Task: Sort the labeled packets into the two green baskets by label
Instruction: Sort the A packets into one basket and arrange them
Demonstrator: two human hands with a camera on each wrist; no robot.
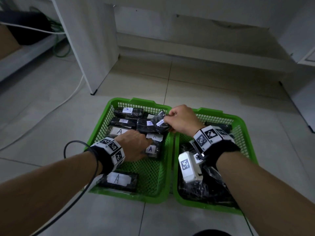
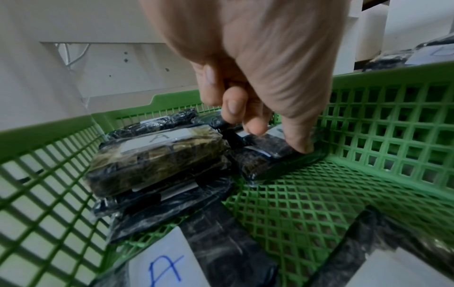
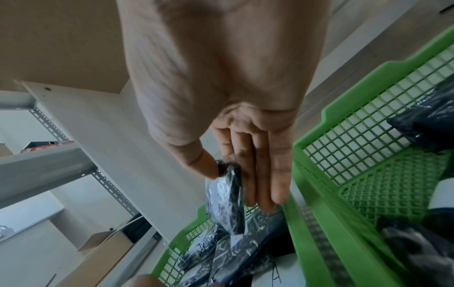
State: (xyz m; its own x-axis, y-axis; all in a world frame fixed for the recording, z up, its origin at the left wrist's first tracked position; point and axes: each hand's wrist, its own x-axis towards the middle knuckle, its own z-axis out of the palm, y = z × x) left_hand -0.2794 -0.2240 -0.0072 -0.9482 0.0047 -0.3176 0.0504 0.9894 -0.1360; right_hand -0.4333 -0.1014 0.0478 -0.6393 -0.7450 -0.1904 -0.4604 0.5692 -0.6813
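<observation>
Two green baskets stand side by side on the floor. The left basket (image 1: 131, 195) holds several black packets with white "A" labels. The right basket (image 1: 204, 206) holds more black packets, with labels I cannot read. My right hand (image 1: 167, 119) pinches a black packet (image 1: 159, 122) between thumb and fingers above the left basket's far right corner; its label is unreadable. The right wrist view shows the right hand (image 3: 236, 184) holding that packet (image 3: 226, 203) on edge. My left hand (image 1: 144, 147) reaches into the left basket and grips an "A" packet (image 1: 151, 149). In the left wrist view, the left hand (image 2: 270, 132) has thumb and curled fingers on that packet (image 2: 270, 163).
A white cabinet panel (image 1: 95, 65) stands just behind the baskets on the tiled floor. A white cable (image 1: 73, 94) runs across the floor at left, and a black cable (image 1: 68, 150) loops from my left wrist. Shelving and a cardboard box sit at far left.
</observation>
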